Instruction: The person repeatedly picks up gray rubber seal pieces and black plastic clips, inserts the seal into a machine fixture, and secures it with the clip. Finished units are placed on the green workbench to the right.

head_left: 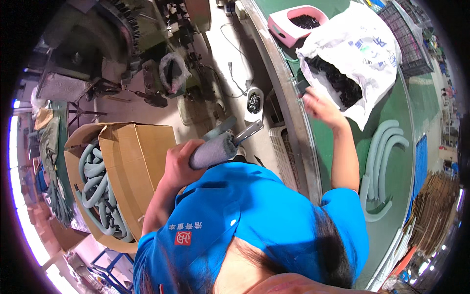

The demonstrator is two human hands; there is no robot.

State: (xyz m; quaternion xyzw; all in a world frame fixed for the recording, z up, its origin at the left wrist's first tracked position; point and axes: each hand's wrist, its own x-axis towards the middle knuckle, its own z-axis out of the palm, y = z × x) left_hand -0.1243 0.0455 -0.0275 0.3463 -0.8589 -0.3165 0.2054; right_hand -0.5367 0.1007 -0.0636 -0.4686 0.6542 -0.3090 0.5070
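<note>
My left hand [183, 164] is wrapped round a thick grey foam-covered tube [213, 151]. A flat metal bar with holes [249, 131] sticks out of the tube's far end. Above the green bench, at its left edge, my right hand [323, 108] is blurred, its fingers drawn together. A small dark piece [303, 87] shows at the fingertips; I cannot make out its kind. Right beside that hand lies an open white sack [360, 46], with many black parts [338, 81] showing in its mouth.
Farther along the green bench [338, 169] sits a pink tub [282, 28] with small black pieces. Several bent grey foam tubes [374, 166] lie on its right side. A cardboard box [139, 164] of similar tubes stands at my left. Dark machinery [98, 44] fills the far left.
</note>
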